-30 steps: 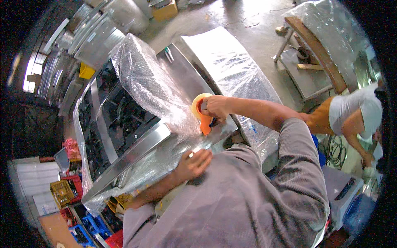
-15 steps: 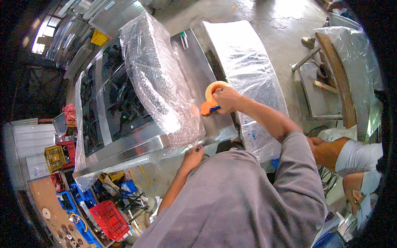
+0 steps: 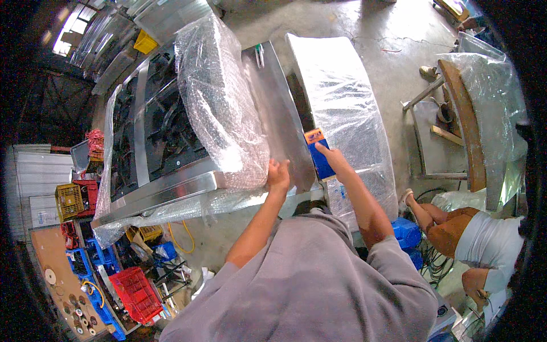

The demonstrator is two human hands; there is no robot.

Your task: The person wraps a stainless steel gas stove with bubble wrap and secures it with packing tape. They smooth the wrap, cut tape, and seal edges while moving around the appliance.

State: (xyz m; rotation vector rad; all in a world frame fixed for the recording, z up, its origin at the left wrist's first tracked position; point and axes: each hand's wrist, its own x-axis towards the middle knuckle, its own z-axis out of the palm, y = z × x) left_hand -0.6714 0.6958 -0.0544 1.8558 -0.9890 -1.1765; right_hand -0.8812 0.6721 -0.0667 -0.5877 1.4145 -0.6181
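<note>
My right hand (image 3: 337, 162) grips a tape dispenser (image 3: 321, 159), with its blue side and orange end facing up. It is above the gap between a metal worktop and a wrapped panel. My left hand (image 3: 278, 176) is against the lower right edge of the bubble wrap (image 3: 222, 108), with two fingertips apart and the other fingers partly hidden. That wrap lies bunched over the middle of a stainless steel cooktop unit (image 3: 162, 191) with black grates on its left part. Bare steel (image 3: 273, 97) shows right of the wrap, with a small green-tipped item (image 3: 260, 55) on its far end.
A long wrapped panel (image 3: 342, 85) stands close on the right. Another person (image 3: 484, 239) is at the lower right, near a wooden-edged wrapped piece (image 3: 464, 125). Red crate (image 3: 135, 293), yellow crate (image 3: 68, 202) and blue bins (image 3: 102, 253) stand at the left. A yellow hose (image 3: 185, 242) lies below.
My right hand has drawn the tape dispenser toward me and to the right, turning its blue side up. My left hand has risen from the unit's front edge to the bubble wrap's edge.
</note>
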